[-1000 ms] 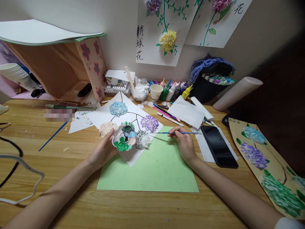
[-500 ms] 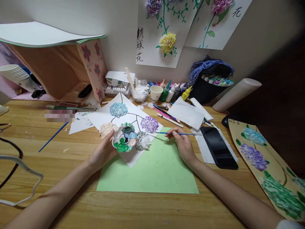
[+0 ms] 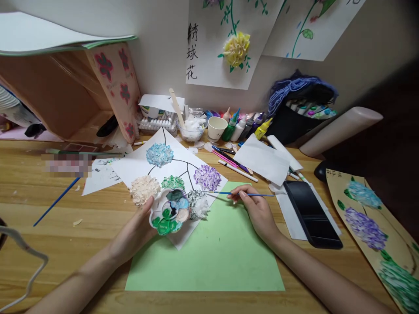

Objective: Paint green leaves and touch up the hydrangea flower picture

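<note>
My left hand (image 3: pixel 137 226) grips a small flower-shaped paint palette (image 3: pixel 170 211) smeared with green, blue, black and peach paint. It hovers over the near part of a white sheet (image 3: pixel 134 163) bearing drawn stems and textured flower heads in blue, purple, peach and green. My right hand (image 3: pixel 253 211) pinches a thin blue paintbrush (image 3: pixel 225 192), its tip pointing left at the grey-and-white flower (image 3: pixel 199 205). Whether the tip touches that flower I cannot tell. Beneath the white sheet lies a light green sheet (image 3: pixel 209 261).
A black phone (image 3: pixel 312 213) lies on paper at the right, beside a finished flower picture (image 3: pixel 366 226). Paint bottles (image 3: pixel 240 128), a paper cup (image 3: pixel 217 128) and a bowl of white material (image 3: pixel 193 128) line the wall. Another blue brush (image 3: pixel 57 200) rests at left.
The camera view has shifted closer and downward, so things appear larger. The palette now sits slightly lower against the white sheet and shows more of the green flower. Both hands keep their holds.
</note>
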The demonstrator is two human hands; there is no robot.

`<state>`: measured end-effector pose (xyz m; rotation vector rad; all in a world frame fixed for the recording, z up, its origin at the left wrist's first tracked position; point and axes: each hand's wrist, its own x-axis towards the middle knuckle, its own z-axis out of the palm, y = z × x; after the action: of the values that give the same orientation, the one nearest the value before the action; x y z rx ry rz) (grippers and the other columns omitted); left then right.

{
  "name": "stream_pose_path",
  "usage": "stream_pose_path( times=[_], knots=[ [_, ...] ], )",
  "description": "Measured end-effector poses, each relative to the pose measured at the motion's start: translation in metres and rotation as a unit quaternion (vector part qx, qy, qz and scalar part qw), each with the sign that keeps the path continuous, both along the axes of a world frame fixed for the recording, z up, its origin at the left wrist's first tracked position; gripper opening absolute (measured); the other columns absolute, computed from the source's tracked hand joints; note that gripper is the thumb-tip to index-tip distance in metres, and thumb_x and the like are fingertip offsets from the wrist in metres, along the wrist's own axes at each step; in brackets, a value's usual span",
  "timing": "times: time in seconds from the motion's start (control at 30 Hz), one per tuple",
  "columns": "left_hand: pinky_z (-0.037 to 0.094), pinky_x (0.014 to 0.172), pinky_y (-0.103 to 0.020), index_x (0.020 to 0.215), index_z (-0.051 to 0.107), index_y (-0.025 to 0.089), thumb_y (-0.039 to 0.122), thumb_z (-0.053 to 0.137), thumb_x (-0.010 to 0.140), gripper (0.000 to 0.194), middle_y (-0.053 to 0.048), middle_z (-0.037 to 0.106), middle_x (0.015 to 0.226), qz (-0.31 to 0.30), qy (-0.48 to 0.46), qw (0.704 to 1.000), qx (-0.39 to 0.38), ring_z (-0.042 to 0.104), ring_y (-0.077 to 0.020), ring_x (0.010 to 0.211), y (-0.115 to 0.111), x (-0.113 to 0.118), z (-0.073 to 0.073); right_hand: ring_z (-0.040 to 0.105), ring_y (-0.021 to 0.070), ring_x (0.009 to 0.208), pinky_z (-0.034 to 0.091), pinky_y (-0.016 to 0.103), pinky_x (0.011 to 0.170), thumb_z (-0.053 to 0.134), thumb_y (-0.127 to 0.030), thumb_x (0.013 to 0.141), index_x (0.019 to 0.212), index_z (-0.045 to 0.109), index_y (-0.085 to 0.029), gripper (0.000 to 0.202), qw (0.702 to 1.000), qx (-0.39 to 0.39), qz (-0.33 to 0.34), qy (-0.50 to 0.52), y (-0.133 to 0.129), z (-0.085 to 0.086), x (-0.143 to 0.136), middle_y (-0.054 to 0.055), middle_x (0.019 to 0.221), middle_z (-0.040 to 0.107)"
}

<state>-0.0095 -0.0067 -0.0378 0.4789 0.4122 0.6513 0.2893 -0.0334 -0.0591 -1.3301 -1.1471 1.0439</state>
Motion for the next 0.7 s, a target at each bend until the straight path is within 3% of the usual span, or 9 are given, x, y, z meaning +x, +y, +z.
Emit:
stream_pose_path(
  times=[0.23,0.43,0.7],
  knots=[
    [0.037,0.105,-0.020,0.132,0.056,0.030,0.044,0.024,0.099,0.048,0.006,0.061,0.132,-0.002,-0.065,0.997,-0.044,0.054,-0.0142,0.125,-0.004,-0.010,0.004,0.062,0.0156,0.074,0.051,0.027,0.068,0.054,-0.040,0.090,0.085,0.065,-0.022,0.022,1.000,-0.026,-0.009,-0.009,0.000,-0.001,0.002,0.003,0.081,0.068],
    [0.030,0.113,-0.027,0.128,0.059,0.032,0.041,0.036,0.097,0.040,0.005,0.064,0.128,-0.008,-0.067,0.996,-0.061,0.049,-0.0181,0.130,-0.001,-0.005,0.013,0.061,0.0151,0.074,0.050,0.026,0.068,0.056,-0.039,0.089,0.083,0.066,-0.022,0.021,0.999,-0.038,-0.013,-0.013,0.000,0.001,0.003,0.003,0.081,0.066],
    [0.038,0.107,-0.023,0.127,0.058,0.034,0.039,0.037,0.097,0.037,0.006,0.065,0.124,0.003,-0.109,0.991,-0.076,0.056,-0.0177,0.122,-0.001,0.000,0.019,0.060,0.0165,0.077,0.050,0.027,0.069,0.056,-0.037,0.089,0.084,0.066,-0.023,0.018,0.998,-0.044,-0.020,0.027,-0.003,-0.006,0.007,0.004,0.083,0.065]
  ],
)
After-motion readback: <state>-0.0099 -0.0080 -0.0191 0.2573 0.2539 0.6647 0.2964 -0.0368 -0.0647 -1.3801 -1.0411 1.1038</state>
